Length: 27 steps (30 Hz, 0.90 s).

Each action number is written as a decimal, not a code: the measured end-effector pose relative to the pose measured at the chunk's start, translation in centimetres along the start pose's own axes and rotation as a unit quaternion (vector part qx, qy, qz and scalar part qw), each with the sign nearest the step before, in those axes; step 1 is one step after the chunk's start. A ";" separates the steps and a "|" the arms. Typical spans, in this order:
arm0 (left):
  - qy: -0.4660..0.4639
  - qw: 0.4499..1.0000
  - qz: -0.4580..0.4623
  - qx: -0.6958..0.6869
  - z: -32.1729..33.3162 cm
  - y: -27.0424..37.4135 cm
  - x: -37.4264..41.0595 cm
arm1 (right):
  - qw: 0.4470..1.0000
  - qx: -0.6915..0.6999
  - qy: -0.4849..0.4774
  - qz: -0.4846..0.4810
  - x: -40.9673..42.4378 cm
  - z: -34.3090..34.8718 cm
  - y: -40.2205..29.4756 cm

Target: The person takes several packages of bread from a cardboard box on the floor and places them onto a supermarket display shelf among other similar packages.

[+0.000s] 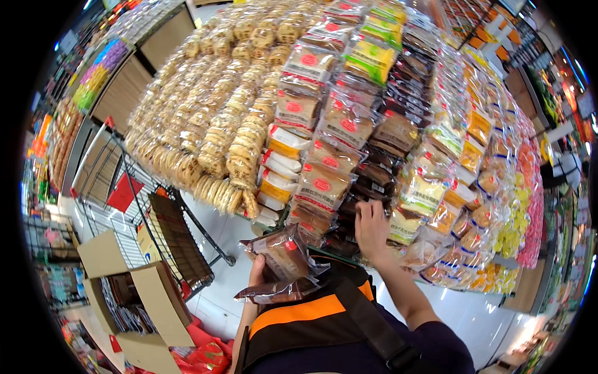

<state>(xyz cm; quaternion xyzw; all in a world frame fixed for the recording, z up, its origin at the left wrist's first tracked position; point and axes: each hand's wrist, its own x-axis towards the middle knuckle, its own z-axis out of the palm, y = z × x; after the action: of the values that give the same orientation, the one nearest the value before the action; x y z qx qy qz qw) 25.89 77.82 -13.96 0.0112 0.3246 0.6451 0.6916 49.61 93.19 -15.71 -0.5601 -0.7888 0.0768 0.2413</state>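
My left hand point(256, 276) holds plastic-wrapped brown bread packs point(280, 259) in front of my waist, one above another, with the thumb on the upper pack. Reaching into a row of dark-wrapped bread packs point(373, 175) on the display is my right hand point(373, 229), its fingertips bent down at the near part of the row; whether they grip a pack is hidden. Left of that row lie clear packs of sliced bread point(322, 187) with red round marks. To its right are white and green bread packs point(423, 194).
A shopping cart point(135, 187) stands at the left. Below it, an open cardboard box point(154, 299) holds dark packs, beside red bags point(205, 355). Wrapped round biscuits point(201, 126) cover the display's left side; round buns point(472, 240) and yellow and pink packs lie at its right.
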 end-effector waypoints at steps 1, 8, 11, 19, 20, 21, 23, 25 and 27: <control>0.008 1.000 0.009 0.009 0.1 0.1 0.0 | 0.999 0.047 -0.017 0.010 -0.8 0.4 -0.1; -0.018 0.999 -0.042 0.022 -1.8 -0.4 1.2 | 0.985 -0.088 -0.124 0.082 1.4 3.0 2.8; -0.009 0.999 -0.039 0.019 -1.4 -0.2 1.0 | 0.987 -0.055 -0.127 0.085 1.4 2.7 2.3; 0.080 0.994 0.040 0.069 -0.2 -0.4 0.4 | 0.806 0.393 -0.443 0.017 -2.0 -4.1 -4.1; 0.090 0.985 0.090 0.114 0.0 -0.8 0.7 | 0.819 0.330 -0.468 -0.032 -2.4 -4.3 -5.3; 0.097 0.972 0.140 0.159 0.2 -1.1 0.9 | 0.859 0.316 -0.396 -0.075 -3.7 -3.1 -5.8; 0.121 0.961 0.180 0.173 0.9 -1.1 0.8 | 0.881 0.343 -0.303 -0.119 -4.2 -1.3 -5.9; 0.133 0.945 0.221 0.201 1.1 -1.3 0.7 | 0.870 0.377 -0.312 -0.057 -4.1 -1.5 -6.4; 0.150 0.938 0.214 0.229 0.7 -1.0 0.6 | 0.854 0.390 -0.343 0.034 -2.9 -3.3 -7.5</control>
<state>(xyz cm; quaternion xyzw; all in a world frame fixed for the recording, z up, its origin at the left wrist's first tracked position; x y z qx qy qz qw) 27.08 78.43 -14.09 0.1411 0.5534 0.6804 0.4592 45.55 87.32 -10.78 -0.3842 -0.7073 0.5736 0.1520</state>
